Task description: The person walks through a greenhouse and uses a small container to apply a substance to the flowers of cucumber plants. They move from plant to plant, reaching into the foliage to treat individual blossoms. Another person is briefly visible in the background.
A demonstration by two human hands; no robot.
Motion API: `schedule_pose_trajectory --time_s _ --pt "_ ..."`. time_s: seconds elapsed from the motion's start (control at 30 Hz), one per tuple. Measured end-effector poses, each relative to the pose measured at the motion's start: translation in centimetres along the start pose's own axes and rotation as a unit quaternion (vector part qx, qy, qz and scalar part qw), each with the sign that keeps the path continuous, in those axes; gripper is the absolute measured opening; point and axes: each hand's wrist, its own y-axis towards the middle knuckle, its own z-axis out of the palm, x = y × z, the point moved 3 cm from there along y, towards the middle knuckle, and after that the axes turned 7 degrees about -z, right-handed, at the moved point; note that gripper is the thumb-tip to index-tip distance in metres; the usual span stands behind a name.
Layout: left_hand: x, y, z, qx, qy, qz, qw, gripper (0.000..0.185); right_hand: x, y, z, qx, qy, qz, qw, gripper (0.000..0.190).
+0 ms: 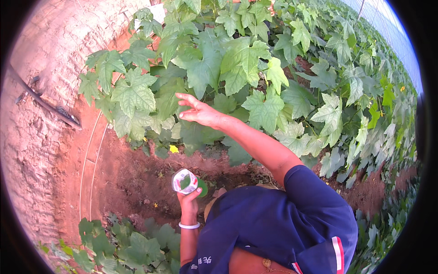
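My left hand (188, 199) holds a clear plastic cup (202, 187) with green contents and a printed label near its rim. A white bracelet (189, 225) circles that wrist. Stretched out over the plants, my right hand (197, 111) has its fingers apart, and nothing shows in it. Broad lobed vine leaves (202, 63) lie around and beyond the right hand; whether the fingers touch any leaf I cannot tell. Below the leaves, between the two hands, a yellow flower (174, 149) shows against the soil.
Brown soil (133, 181) runs between the leafy rows, with more plants (140, 248) at lower left. A narrow edging strip (89, 161) borders the bed. A dark pipe (44, 104) lies on the rough pale ground (44, 164). Translucent greenhouse film (390, 32) rises at upper right.
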Motion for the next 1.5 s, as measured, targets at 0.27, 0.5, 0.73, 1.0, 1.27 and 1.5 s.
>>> schedule_pose_trajectory --time_s 0.27,0.5,0.73,1.0,1.27,1.5 --pt "-2.1 -1.3 -5.0 -0.038 -0.052 0.021 0.998 0.072 4.2 3.6 -8.4 -0.268 0.009 -0.051 0.962 0.071" --pt "-3.0 -1.0 -8.8 -0.057 -0.049 0.016 0.997 0.072 3.7 1.3 -14.4 -0.34 0.021 -0.061 0.938 0.065" --pt "-5.0 -0.6 -10.7 -0.056 -0.061 0.061 0.995 0.073 1.1 1.0 -16.2 -0.345 -0.063 -0.139 0.926 0.048" --pt "-4.3 -0.7 -12.8 -0.081 -0.036 0.082 0.993 0.067 -7.7 1.6 -15.4 -0.185 -0.616 -0.079 0.761 0.048" --pt "-7.6 0.5 -9.7 -0.114 -0.001 0.106 0.988 0.068 -12.7 6.5 -18.4 -0.152 -0.54 -0.011 0.828 0.046" --pt "-12.8 6.4 -5.6 -0.102 0.054 0.111 0.987 0.072 -15.4 12.1 -18.4 -0.143 -0.455 -0.024 0.879 0.045"
